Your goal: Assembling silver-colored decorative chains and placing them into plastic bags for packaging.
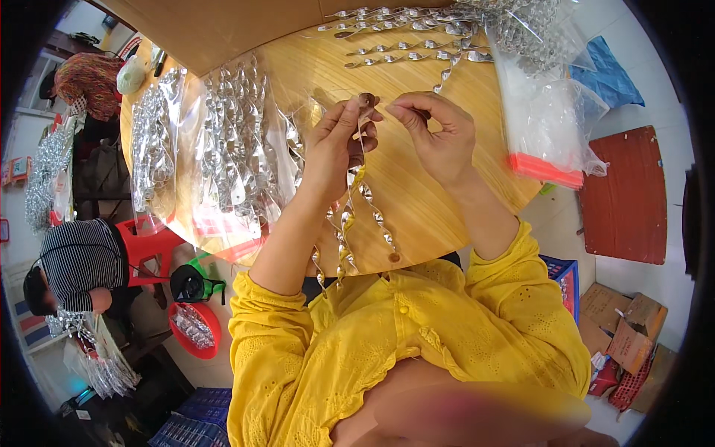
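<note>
My left hand (328, 153) is closed around the upper ends of several twisted silver strips (379, 217), which hang over the near edge of the round wooden table (441, 216). A small brown disc shows at its fingertips. Just to the right, my right hand (445, 138) has thumb and forefinger pinched together; whatever lies between them is too small to make out. Clear bags of silver spirals (237, 141) lie left of my hands. Beyond them, loose silver spirals (406, 56) are laid out on the tabletop.
A cardboard box (231, 26) stands at the far side. Clear plastic bags (540, 112) and a heap of spirals (521, 33) occupy the right. A person in a striped top (82, 257) sits at left near a red basin (195, 330). Cardboard boxes (629, 328) lie on the right.
</note>
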`<action>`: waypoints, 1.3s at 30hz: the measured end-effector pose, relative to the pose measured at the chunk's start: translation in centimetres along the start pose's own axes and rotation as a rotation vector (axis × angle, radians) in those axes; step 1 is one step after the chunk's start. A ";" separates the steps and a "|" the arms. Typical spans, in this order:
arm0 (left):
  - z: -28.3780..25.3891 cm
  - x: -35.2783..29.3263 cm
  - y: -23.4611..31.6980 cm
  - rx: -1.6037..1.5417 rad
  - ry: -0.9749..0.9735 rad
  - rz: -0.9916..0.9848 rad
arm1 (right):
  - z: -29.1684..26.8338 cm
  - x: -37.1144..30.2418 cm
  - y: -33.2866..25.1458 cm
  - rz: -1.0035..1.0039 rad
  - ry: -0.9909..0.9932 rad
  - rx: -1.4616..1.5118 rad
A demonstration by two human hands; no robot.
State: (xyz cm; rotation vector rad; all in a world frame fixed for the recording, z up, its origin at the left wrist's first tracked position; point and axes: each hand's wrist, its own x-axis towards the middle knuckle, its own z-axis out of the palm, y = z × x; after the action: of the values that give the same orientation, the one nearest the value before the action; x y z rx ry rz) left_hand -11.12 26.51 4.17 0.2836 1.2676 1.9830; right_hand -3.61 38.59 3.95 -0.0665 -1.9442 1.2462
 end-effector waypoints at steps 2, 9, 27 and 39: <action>-0.2 0.0 -0.2 0.001 -0.007 0.004 | 0.1 -0.1 0.2 -0.011 0.016 0.003; -0.6 0.2 -0.3 -0.002 -0.056 -0.009 | -0.1 -0.2 0.1 0.017 -0.049 0.010; 0.3 -0.3 0.1 0.017 0.006 -0.051 | 0.0 -0.1 0.5 0.173 -0.100 0.128; -0.1 -0.3 -0.3 -0.090 -0.034 -0.178 | 0.1 -0.3 0.4 0.240 -0.059 0.244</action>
State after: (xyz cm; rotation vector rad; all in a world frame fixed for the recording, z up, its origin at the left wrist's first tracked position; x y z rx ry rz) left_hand -10.79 26.31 3.90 0.1538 1.1382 1.8689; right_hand -3.64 38.64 3.44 -0.1433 -1.8594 1.6524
